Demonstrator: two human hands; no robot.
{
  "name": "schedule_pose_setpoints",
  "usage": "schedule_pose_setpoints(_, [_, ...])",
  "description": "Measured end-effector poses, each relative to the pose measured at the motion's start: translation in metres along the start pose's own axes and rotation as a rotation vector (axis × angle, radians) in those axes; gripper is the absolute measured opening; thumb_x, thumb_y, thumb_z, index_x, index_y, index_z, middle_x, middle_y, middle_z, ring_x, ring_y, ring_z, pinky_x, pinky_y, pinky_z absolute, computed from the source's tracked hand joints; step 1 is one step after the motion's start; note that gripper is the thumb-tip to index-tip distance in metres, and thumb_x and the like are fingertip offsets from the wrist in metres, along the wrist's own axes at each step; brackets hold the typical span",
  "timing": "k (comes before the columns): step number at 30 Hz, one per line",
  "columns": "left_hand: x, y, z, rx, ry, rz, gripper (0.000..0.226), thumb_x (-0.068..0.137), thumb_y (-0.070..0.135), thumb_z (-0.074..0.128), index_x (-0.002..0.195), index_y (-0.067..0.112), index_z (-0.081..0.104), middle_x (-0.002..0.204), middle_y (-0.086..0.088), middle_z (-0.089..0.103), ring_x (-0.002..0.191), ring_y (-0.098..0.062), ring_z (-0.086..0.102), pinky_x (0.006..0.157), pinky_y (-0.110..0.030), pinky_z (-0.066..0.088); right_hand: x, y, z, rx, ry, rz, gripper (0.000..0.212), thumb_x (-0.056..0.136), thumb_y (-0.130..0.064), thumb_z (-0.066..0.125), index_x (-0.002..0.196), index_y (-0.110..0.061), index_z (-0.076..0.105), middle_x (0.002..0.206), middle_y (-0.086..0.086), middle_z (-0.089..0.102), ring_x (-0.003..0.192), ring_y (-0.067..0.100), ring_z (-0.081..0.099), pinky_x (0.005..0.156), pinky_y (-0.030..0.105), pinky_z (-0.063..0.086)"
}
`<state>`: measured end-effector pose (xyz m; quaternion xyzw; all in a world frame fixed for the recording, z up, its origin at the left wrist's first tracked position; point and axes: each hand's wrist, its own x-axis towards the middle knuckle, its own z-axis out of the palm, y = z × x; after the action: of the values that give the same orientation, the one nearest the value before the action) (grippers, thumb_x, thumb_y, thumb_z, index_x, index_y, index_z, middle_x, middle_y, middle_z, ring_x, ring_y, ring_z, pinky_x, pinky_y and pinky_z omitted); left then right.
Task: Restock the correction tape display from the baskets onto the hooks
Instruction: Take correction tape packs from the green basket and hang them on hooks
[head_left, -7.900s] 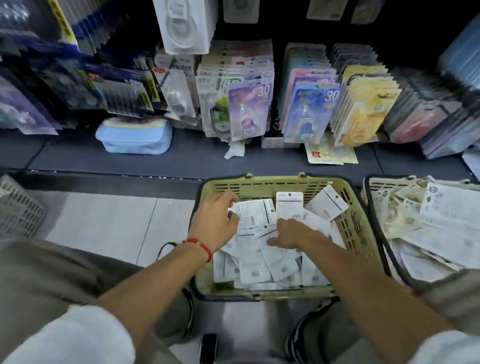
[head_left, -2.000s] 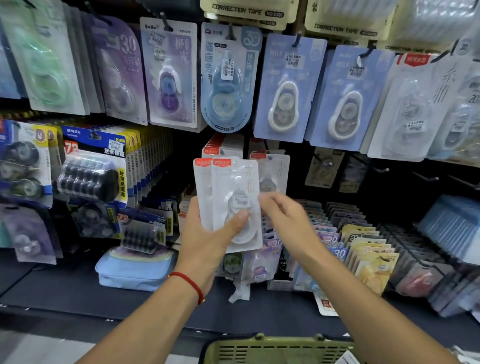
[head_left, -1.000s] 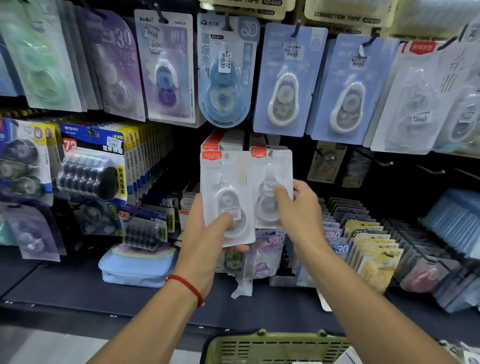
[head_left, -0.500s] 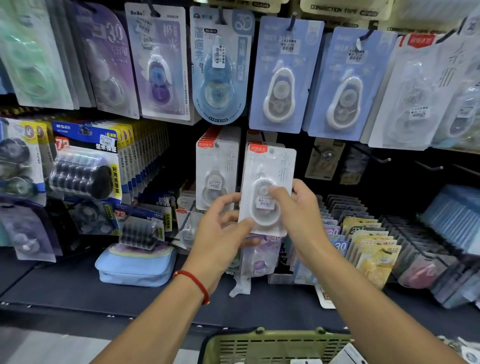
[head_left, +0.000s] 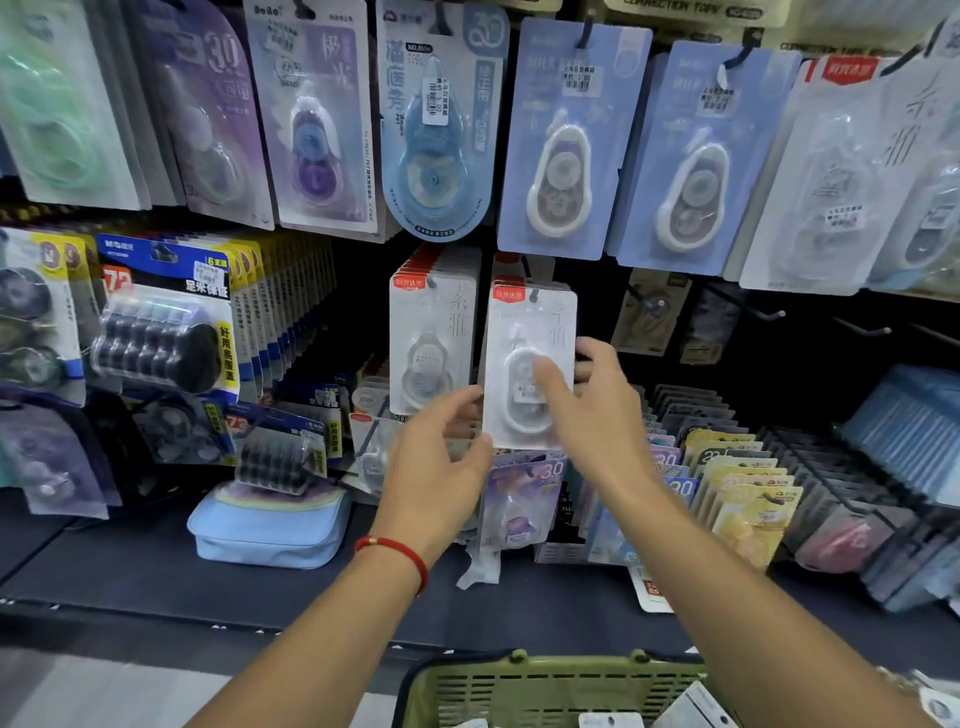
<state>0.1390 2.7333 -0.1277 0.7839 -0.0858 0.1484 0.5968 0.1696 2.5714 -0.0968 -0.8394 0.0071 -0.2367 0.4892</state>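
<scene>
Head view: a person faces a hook wall of correction tape cards; landmark is the white carded pack (head_left: 530, 364) in the right hand.
Right hand (head_left: 597, 415): thumb lies across the front of the pack's blister and fingers curl round its right edge, so it pinches the pack.
Left hand (head_left: 436, 457): fingers loosely spread and holding nothing; fingertips touch or nearly touch the pack's lower left edge.
Held pack: upright, with its red-tabbed top at a hook hole; whether it is fully seated on the hook cannot be told.
Neighbour stack (head_left: 434, 338): same white cards on the hook just left of the held pack, hanging several deep.
Behind the held pack: more red tabs show, so this hook seems to carry stock.
Progress (judgement): two hooks of this type are partly filled; the green basket (head_left: 519, 686), below the held pack at the frame's bottom, shows white cards inside, so restocking is not finished.
Empty hooks (head_left: 769, 312): bare pegs to the right of the held pack suggest further gaps.
Edges: blue carded tapes (head_left: 561, 140) hang just above the held pack, with their lower edges close to its top.
Open room: a dark gap right of the held pack gives clearance; its left side is tight against the neighbour stack.
Shelf (head_left: 156, 571): below the held pack, carrying a light blue pouch (head_left: 270, 525) to the lower left.
</scene>
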Motion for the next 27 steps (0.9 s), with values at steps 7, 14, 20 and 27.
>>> schedule_pose_setpoints(7, [0.014, -0.02, -0.009, 0.635, 0.062, 0.233, 0.079, 0.084, 0.001, 0.07, 0.156, 0.018, 0.044, 0.172, -0.003, 0.015, 0.158, -0.025, 0.012, 0.126, -0.036, 0.023, 0.003, 0.031, 0.012, -0.746, -0.016, -0.71, 0.056, 0.096, -0.02, 0.067, 0.15, -0.016, 0.052, 0.162, 0.012, 0.04, 0.15, 0.032, 0.038, 0.117, 0.047, 0.038])
schedule_pose_setpoints(14, [0.017, -0.031, -0.004, 0.735, -0.058, 0.198, 0.1, 0.085, 0.006, 0.073, 0.166, 0.024, 0.018, 0.173, 0.005, -0.021, 0.162, -0.024, -0.004, 0.121, -0.043, 0.037, 0.06, 0.044, 0.04, -0.983, -0.114, -0.515, 0.075, 0.092, -0.023, 0.06, 0.162, -0.017, 0.032, 0.175, 0.009, 0.015, 0.158, 0.031, 0.021, 0.118, 0.051, 0.036])
schedule_pose_setpoints(20, [0.018, -0.036, -0.007, 0.756, -0.059, 0.219, 0.099, 0.086, 0.005, 0.072, 0.167, 0.022, 0.017, 0.173, 0.002, -0.021, 0.162, -0.025, -0.005, 0.122, -0.044, 0.036, 0.097, 0.046, 0.053, -1.002, -0.205, -0.417, 0.091, 0.09, -0.02, 0.065, 0.167, -0.029, 0.018, 0.177, 0.002, -0.003, 0.16, 0.028, 0.014, 0.116, 0.056, 0.037])
schedule_pose_setpoints(27, [0.012, -0.041, -0.008, 0.754, -0.041, 0.282, 0.087, 0.082, 0.0, 0.069, 0.161, 0.015, 0.035, 0.175, -0.008, 0.001, 0.159, -0.035, 0.012, 0.124, -0.048, 0.032, 0.082, 0.039, 0.028, -0.91, -0.292, -0.434, 0.076, 0.092, -0.017, 0.061, 0.162, -0.024, 0.031, 0.175, 0.008, 0.009, 0.152, 0.035, 0.029, 0.106, 0.052, 0.048])
